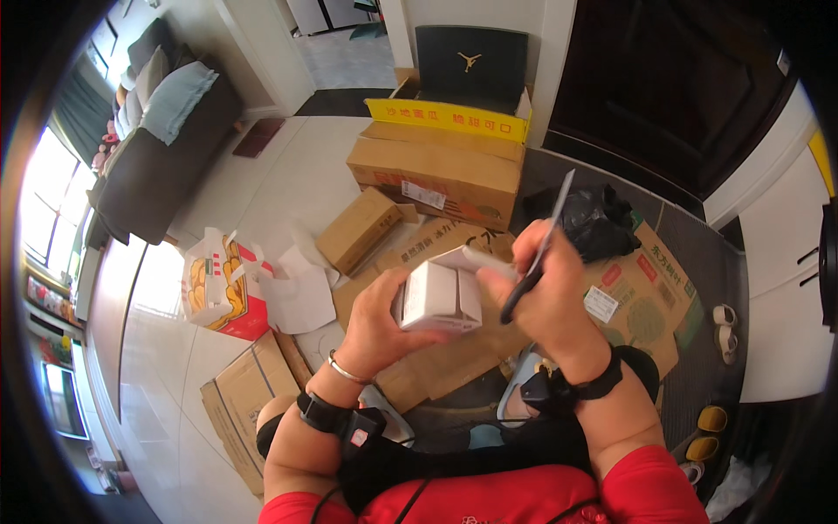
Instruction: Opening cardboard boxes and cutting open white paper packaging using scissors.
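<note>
A small white cardboard box is in my left hand, whose fingers wrap its left side and underside. In my right hand is a knife with a dark handle; its blade points up, away from the box. The thumb and fingertips of that hand also touch the box's raised flap, at its upper right; the fingers are slightly blurred. Flattened brown cardboard lies on the floor below both hands.
A large brown carton stands ahead, holding a black shoe box. Nearby are a smaller brown box, a red and white food box, a black plastic bag, and flattened cartons at left and right.
</note>
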Tool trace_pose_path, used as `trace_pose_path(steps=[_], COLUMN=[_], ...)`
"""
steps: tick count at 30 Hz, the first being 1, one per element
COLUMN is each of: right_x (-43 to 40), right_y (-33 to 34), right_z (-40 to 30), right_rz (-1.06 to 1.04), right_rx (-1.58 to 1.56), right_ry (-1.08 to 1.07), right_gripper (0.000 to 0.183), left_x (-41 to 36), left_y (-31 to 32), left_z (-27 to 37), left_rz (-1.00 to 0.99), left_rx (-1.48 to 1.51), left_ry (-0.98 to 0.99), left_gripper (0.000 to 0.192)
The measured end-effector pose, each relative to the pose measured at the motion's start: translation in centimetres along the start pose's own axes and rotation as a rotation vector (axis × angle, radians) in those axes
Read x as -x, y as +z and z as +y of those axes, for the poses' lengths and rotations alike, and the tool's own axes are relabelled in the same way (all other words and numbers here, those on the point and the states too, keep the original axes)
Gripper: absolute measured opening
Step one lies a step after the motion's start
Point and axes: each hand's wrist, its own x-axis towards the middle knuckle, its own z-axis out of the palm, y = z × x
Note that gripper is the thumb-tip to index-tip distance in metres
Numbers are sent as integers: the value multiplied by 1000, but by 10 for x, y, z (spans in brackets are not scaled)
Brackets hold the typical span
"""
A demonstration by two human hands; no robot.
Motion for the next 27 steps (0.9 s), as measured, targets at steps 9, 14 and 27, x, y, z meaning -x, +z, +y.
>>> trace_pose_path(steps=[9, 14, 27], right_x=[3, 10, 13], right_y=[11, 17, 14], right_z=[7, 13, 9], right_rz=[-60, -194, -110], right_rx=[-606, -237, -330], right_ry=[703, 447, 268], right_gripper=[39, 56, 42], left_x=[4, 5, 2], left_y=[5, 9, 2], left_z=[-1, 0, -7], left_rz=[-2, 132, 95], left_rx=[-102, -267, -116], left_ry=[98, 53, 81], left_gripper=[66, 71, 60])
